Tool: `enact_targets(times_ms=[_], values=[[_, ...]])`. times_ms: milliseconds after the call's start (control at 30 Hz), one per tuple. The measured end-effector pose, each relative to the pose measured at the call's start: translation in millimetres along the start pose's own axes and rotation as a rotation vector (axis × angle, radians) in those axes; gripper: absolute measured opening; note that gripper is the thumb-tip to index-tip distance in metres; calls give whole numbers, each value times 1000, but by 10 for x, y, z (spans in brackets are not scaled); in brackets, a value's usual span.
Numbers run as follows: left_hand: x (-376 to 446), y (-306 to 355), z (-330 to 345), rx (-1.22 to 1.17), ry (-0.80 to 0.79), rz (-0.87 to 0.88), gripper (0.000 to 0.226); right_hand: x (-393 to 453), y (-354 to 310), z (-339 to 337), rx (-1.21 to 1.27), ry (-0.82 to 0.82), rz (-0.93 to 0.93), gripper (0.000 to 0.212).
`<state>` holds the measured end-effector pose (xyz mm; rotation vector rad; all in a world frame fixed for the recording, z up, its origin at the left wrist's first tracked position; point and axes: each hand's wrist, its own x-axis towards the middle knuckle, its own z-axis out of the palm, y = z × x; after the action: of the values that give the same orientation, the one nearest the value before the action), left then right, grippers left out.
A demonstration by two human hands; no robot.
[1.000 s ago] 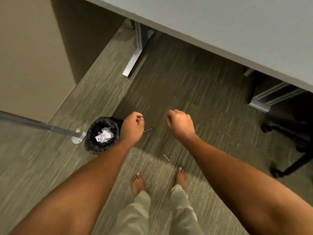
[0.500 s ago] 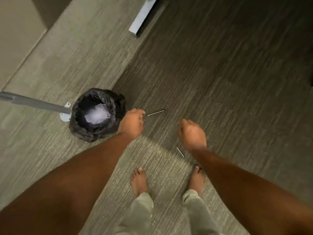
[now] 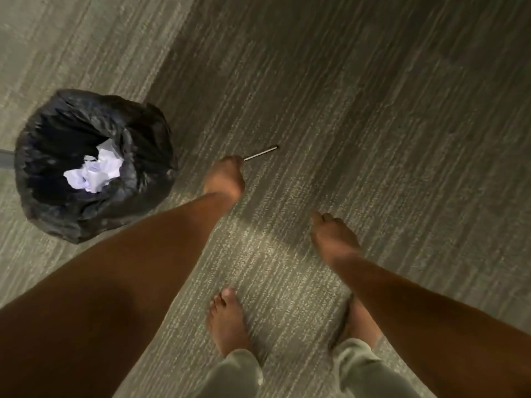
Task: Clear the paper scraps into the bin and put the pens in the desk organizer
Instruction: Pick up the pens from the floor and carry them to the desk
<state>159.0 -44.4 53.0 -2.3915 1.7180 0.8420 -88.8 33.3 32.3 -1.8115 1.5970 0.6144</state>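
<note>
A bin (image 3: 43, 179) with a black liner stands on the carpet at the left, with crumpled white paper (image 3: 94, 170) inside it. A thin silver pen (image 3: 261, 153) lies on the carpet to the bin's right. My left hand (image 3: 225, 176) reaches down to it, and the fingertips close over the pen's near end. My right hand (image 3: 333, 237) hangs low over the carpet further right, fingers curled downward. Whether it holds anything is hidden. The second pen seen earlier is out of sight. No desk organizer is in view.
My two bare feet (image 3: 227, 320) stand on grey striped carpet (image 3: 373, 110) below the hands, with light trouser cuffs at the bottom edge. A grey metal bar end (image 3: 5, 159) pokes out behind the bin at the far left.
The view has dropped closer to the floor, and the desk has left the frame. My left hand has reached the pen's end. My right hand has lowered over the spot where the second pen lay.
</note>
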Motion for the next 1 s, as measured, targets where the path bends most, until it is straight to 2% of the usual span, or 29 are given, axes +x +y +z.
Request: enact_targets(times_ms=[167,333,433,600,767,900,1000], values=[[309,-27,297,47,69,8,45,115,138,357,-3,3,-72,46],[547,-30,469,56,40,18,46,207,196,473,-57,-3,-114,55],[591,-65,508,75,22,27,32,220,170,484,-45,-14,-99,60],[452,-85,419,173,-68,-35,31,208,84,343,-47,2,-70,58],[20,-83,135,156,-93,-68,27,38,-132,-59,-18,11,-42,55],[-396,-17,-199,12,-49,-83,18,-213,-281,-541,-14,37,-129,21],[-696,50,-508,-77,-12,-84,17,-479,-408,-930,-9,89,-143,15]])
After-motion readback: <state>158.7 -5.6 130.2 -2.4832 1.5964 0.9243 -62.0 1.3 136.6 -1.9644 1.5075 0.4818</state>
